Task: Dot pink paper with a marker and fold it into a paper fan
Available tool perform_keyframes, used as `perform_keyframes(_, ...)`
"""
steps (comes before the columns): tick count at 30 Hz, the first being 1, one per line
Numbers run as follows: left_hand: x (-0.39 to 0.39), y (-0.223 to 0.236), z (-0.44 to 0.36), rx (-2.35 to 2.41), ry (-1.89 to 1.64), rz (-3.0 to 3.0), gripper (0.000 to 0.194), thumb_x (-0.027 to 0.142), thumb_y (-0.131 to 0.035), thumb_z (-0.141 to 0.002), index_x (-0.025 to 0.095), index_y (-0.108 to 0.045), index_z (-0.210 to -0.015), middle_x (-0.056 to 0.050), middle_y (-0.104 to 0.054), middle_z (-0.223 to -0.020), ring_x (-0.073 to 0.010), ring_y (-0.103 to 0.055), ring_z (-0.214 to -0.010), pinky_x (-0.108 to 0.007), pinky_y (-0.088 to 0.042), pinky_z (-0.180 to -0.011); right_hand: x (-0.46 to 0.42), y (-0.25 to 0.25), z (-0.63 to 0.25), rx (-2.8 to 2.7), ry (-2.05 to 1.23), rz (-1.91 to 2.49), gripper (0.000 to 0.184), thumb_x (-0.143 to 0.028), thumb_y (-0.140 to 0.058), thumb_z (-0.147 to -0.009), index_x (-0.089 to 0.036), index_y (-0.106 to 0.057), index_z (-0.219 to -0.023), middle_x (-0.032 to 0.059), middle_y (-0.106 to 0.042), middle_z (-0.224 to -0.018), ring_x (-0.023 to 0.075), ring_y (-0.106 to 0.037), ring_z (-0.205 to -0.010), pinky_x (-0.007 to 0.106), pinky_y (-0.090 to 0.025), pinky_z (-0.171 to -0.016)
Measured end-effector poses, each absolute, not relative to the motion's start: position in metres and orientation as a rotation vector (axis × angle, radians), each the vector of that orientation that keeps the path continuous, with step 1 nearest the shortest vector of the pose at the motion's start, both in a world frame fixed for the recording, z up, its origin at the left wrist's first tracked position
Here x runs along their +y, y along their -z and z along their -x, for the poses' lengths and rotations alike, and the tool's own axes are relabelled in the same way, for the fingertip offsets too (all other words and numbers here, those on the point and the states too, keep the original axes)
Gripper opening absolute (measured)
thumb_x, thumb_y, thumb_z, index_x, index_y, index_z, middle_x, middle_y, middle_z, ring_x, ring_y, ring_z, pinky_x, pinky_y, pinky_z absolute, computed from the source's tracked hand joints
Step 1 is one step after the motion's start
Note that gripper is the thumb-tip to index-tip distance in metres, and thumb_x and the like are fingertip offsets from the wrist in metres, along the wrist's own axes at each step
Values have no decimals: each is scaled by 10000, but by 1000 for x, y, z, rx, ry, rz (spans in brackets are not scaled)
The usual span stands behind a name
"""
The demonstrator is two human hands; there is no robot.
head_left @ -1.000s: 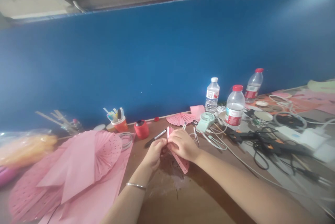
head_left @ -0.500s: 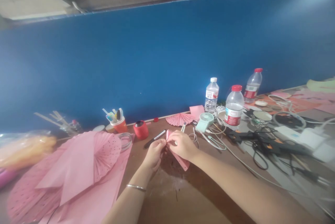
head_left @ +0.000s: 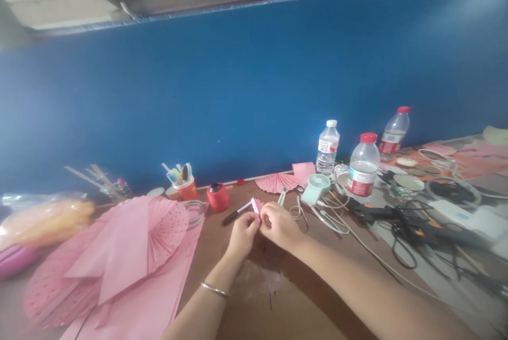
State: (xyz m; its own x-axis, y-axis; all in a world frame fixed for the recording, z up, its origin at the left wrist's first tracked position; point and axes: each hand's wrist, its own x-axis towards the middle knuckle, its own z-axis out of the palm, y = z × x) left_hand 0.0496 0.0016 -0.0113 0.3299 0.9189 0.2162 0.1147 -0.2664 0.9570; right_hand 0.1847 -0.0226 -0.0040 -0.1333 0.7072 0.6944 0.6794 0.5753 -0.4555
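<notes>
Both my hands meet over the brown table around a small folded pink paper fan [head_left: 256,204], whose pleated end sticks up between them. My left hand [head_left: 245,230] pinches it from the left, and a silver bangle sits on that wrist. My right hand [head_left: 280,225] closes on it from the right, fingers curled; most of the paper is hidden behind the fingers. Just beyond my left hand lies a black-and-silver marker [head_left: 235,214]. An opened pink paper fan [head_left: 278,182] with punched holes rests farther back.
At left, pink fans and paper sheets [head_left: 123,260] form a pile. A red round container [head_left: 218,197] and a cup of pens [head_left: 186,189] stand behind. To the right are a mint handheld fan [head_left: 317,188], a red-capped bottle [head_left: 362,170], more bottles and tangled cables [head_left: 400,250].
The folded pink paper has turned: its lower end showed below my right hand before, and now a pleated end shows above the fingers. The whole view has shifted slightly.
</notes>
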Motion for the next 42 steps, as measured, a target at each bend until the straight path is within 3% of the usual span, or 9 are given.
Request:
perform_keyframes(13, 1, 20, -50, 989, -1115, -1709, 148, 244, -495, -740, 135, -578, -684, -15, -588, -671, -143, -513, -652, -228, -382, -625, -23, 8, -182, -1833, -167, 1139, 176, -42, -428, -625, -201, -354, -631, -4, -456, -666, 155, -440, -684, 264, -356, -649)
perform_keyframes(42, 2, 20, -50, 972, -1148, -1669, 130, 246, -526, -713, 139, -581, -664, -8, -577, -632, -130, -491, -600, -223, -357, -583, -22, 7, -182, -1828, -125, 1088, 193, -17, -399, -605, -203, -363, -636, 7, -464, -684, 164, -441, -690, 274, -367, -639)
